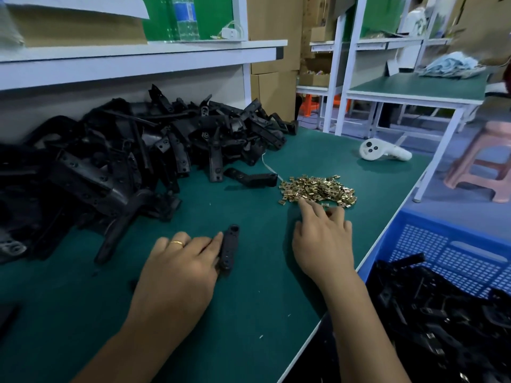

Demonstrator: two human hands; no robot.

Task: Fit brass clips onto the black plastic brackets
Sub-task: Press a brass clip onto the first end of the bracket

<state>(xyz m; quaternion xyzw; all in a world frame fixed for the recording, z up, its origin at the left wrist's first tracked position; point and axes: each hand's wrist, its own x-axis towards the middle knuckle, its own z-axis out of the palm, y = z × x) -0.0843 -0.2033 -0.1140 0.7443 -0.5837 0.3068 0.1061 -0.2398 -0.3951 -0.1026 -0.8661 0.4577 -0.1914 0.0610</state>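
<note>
A small heap of brass clips (318,189) lies on the green mat, right of centre. My right hand (322,236) reaches to the heap's near edge, its fingertips curled down among the clips; whether it pinches one is hidden. My left hand (179,269) rests on the mat and holds a black plastic bracket (229,248) against the mat with thumb and fingers curled round its lower end. A large pile of black brackets (124,161) fills the left and back of the mat.
A blue plastic crate (442,244) holding black brackets stands at the right, below the table edge. A white handheld controller (383,152) lies at the back right of the mat. A shelf (138,59) overhangs the pile. A pink stool (486,161) stands beyond the table.
</note>
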